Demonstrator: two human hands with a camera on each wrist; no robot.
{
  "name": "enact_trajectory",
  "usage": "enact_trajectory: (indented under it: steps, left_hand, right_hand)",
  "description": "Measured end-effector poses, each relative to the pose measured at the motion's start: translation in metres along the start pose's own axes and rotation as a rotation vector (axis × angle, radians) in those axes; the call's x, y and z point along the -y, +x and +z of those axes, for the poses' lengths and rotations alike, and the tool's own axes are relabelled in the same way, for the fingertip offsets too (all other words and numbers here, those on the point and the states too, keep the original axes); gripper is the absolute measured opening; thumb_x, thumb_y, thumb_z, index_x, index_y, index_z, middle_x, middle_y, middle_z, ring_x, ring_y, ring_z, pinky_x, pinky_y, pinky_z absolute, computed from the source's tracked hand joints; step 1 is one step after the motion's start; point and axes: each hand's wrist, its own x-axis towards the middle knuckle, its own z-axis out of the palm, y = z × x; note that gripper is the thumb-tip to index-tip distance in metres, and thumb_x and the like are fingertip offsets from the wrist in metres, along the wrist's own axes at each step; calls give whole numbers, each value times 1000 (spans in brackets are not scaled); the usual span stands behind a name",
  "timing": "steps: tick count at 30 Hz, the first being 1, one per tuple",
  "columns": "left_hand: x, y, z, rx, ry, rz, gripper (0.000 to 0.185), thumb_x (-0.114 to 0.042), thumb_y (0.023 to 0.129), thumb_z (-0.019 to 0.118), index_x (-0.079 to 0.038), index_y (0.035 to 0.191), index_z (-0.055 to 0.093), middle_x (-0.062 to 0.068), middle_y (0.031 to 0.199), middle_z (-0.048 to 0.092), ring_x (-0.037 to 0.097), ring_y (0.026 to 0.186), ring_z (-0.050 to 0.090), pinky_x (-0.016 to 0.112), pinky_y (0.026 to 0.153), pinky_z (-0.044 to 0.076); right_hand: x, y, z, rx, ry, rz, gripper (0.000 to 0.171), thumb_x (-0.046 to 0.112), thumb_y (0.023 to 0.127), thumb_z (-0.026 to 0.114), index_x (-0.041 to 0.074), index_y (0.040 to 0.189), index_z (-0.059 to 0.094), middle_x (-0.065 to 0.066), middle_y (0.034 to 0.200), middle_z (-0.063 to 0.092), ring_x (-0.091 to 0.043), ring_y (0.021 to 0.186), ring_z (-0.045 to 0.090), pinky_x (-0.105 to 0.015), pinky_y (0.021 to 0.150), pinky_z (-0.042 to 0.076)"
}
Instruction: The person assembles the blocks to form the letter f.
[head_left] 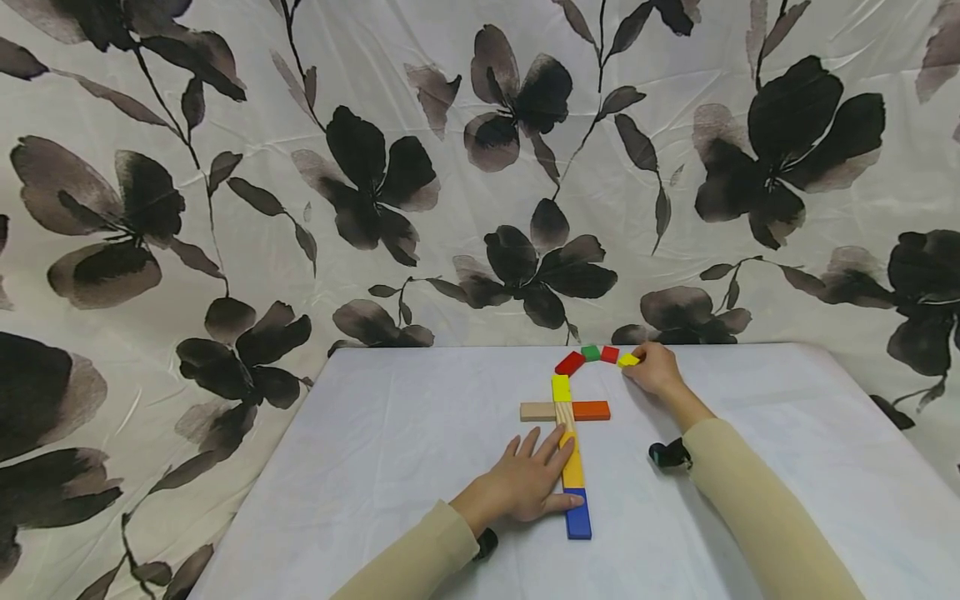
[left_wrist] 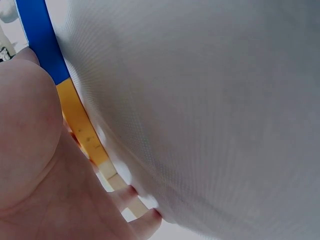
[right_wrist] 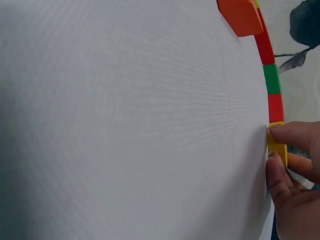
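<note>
My right hand [head_left: 658,371] pinches a small yellow block [head_left: 628,360] at the right end of a curved row; the right wrist view shows thumb and fingers around it. Leftward in that row come a red block [head_left: 610,354], a green block [head_left: 591,353] and a longer red block [head_left: 570,363]. Below them a yellow block [head_left: 561,388] tops a straight column. My left hand [head_left: 525,479], fingers spread, rests on the column's orange-yellow block [head_left: 573,468], its thumb on the blue block [head_left: 578,521]. A bare-wood block [head_left: 536,412] and an orange block [head_left: 592,410] form a crossbar.
A white cloth [head_left: 360,467] covers the table. Its far edge runs just behind the curved row, against a flowered curtain [head_left: 375,183]. Dark wrist devices, such as the right one [head_left: 667,454], show beneath both sleeves.
</note>
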Motion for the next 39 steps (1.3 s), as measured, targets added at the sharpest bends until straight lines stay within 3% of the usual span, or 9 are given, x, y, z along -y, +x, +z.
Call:
enact_trajectory:
  steps: [39]
  left_hand:
    - [-2, -4, -4, -7, 8, 5, 91, -78, 95, 35, -26, 166, 14, 0, 173, 1, 36, 155, 20, 57, 121, 25]
  right_hand:
    - [1, 3, 4, -27, 7, 43, 42, 11, 94, 72, -17, 122, 59, -31, 117, 61, -41, 105, 55, -51, 102, 50]
